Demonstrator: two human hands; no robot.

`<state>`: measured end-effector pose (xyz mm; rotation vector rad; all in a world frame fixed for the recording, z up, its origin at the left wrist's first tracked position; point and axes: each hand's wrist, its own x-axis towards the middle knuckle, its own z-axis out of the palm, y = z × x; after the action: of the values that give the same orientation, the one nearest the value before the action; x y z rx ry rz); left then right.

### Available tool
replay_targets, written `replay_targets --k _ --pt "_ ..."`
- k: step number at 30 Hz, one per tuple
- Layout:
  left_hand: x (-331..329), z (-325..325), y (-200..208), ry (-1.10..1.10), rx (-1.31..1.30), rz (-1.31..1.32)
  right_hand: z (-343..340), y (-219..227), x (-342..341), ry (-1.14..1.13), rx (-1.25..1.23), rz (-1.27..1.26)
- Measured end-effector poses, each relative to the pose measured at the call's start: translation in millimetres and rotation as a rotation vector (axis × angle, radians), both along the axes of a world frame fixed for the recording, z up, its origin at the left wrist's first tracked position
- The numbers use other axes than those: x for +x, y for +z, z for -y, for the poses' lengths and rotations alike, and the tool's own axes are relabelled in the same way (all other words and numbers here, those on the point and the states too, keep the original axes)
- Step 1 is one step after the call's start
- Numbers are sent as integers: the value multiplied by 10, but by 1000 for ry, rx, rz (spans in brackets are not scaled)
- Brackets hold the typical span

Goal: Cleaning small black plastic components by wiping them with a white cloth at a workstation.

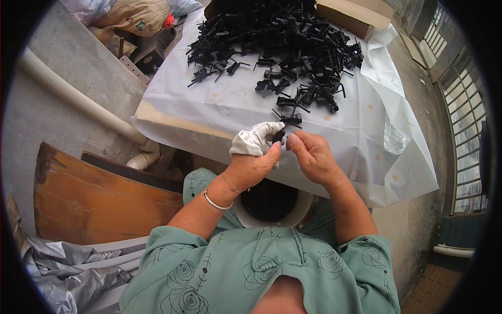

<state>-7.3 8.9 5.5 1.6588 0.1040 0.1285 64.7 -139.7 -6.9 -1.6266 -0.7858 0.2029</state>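
My left hand, partly covered by a white cloth glove with the thumb bare, is closed on a small black plastic part at the table's near edge. Just to the right, my right hand is curled with thumb and forefinger pressed together, close to that part. Whatever lies in the right hand's pinch is too small to make out. Beyond my hands, a few similar parts with thin prongs trail toward a large heap of black plastic parts.
A white plastic sheet covers the table. Below my hands, a pale bucket with a dark inside stands between my knees. An opened cardboard box sits at the far right. On the left are a brown wooden board and a pipe.
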Motion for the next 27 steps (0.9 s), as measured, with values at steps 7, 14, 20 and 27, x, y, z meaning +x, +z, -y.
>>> replay_targets --k 7,14,20,27 --pt "3 40 -45 123 683 431 -128 -129 -99 -50 -40 -29" --pt "35 -28 -150 39 121 339 -37 10 -73 107 47 -132" --pt "2 -91 36 -29 -219 72 73 -22 58 116 -169 35" --pt "-41 -83 72 -309 -181 -88 -3 41 6 82 39 -127"
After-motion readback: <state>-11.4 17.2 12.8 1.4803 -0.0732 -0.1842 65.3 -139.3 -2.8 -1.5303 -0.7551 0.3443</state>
